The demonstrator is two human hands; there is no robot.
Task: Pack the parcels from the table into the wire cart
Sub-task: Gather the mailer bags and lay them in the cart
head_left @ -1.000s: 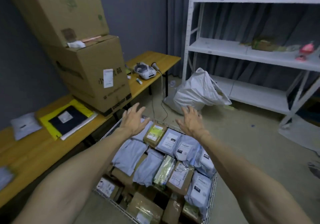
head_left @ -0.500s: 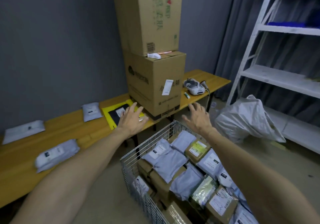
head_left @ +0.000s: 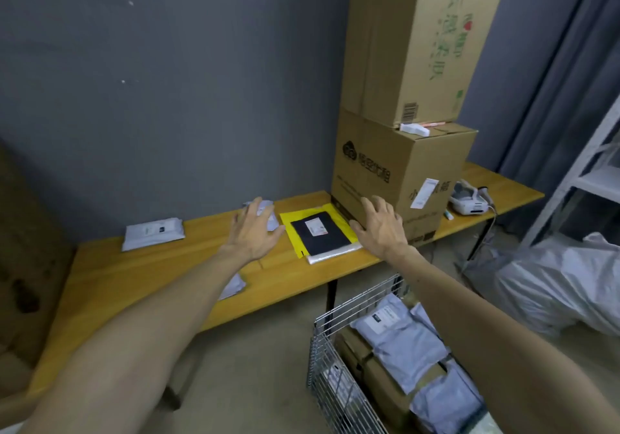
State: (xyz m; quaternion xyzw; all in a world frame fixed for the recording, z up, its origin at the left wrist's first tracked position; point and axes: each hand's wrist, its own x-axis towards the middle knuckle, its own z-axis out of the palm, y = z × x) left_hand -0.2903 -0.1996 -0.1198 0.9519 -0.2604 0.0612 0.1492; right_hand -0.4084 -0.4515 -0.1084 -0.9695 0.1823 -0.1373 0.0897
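**Black parcel** (head_left: 320, 234) lies flat on a yellow mailer (head_left: 288, 232) on the table (head_left: 134, 276), long axis running 11 to 5 o'clock, label toward its 12 o'clock end. Left hand (head_left: 253, 232) at its 9 o'clock and right hand (head_left: 380, 229) at its 3 o'clock, both palm-down, fingers spread, holding nothing. Wire cart (head_left: 330, 366), at 5 o'clock, contains grey parcels (head_left: 399, 336) over cardboard boxes (head_left: 375, 376).

Stacked cardboard boxes (head_left: 396, 178) obstruct the table (head_left: 134, 276) at right, just beside the yellow mailer (head_left: 292, 229). Bare tabletop lies open in front of the white parcel (head_left: 152, 232). The wire cart (head_left: 335, 349) stands near the table's front edge, open-topped.
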